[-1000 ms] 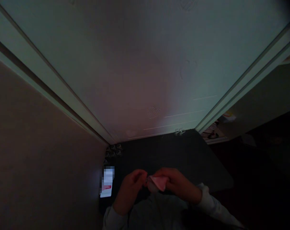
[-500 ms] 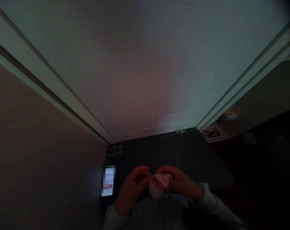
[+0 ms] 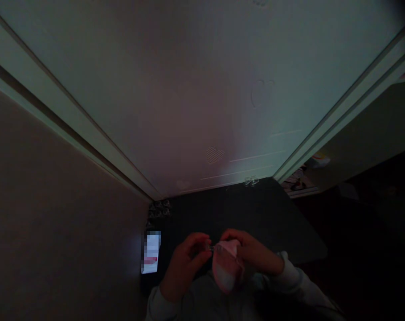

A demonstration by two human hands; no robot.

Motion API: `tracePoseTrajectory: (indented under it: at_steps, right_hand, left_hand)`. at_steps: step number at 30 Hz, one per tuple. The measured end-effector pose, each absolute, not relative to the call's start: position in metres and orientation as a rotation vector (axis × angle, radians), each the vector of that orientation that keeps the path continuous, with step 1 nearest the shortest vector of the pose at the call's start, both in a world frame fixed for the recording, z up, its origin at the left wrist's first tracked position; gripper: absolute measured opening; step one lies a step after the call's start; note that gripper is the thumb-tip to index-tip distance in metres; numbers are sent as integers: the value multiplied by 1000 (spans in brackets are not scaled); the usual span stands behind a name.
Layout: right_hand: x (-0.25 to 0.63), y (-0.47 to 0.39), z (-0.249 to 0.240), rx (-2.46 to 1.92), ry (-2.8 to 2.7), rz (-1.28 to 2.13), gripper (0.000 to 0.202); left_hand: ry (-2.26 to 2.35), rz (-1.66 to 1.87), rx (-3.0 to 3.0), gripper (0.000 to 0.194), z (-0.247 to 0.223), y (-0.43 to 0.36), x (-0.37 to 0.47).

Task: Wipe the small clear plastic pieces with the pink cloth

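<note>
A soft pink and white cloth piece hangs from my right hand, whose fingers are closed on its upper edge. To its left, my left hand pinches a small clear object between thumb and fingers. This small object reaches toward the cloth's upper left edge; the dim light hides whether they touch. Both hands are above the near part of a dark table.
Several small clear items lie at the dark table's back left corner, and more at its back edge. A lit screen is at the left. A pale panel with hearts rises behind.
The pink cloth has opened out and hangs lower, showing more of its white part. My left hand has shifted slightly, and the small clear object now shows between the hands.
</note>
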State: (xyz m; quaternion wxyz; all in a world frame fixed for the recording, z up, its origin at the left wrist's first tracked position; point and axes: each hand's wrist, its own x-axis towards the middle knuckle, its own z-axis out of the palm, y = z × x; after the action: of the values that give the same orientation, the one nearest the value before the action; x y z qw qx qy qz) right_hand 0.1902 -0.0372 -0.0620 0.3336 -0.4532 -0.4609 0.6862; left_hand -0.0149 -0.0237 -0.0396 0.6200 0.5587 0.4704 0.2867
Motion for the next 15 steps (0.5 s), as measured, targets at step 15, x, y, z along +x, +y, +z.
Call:
tracePoseTrajectory:
  at_steps: [15]
  right_hand:
    - [189, -41, -55, -1212, -910, 1688, 19]
  left_hand:
    - [1063, 914, 1195, 21, 32, -42, -17]
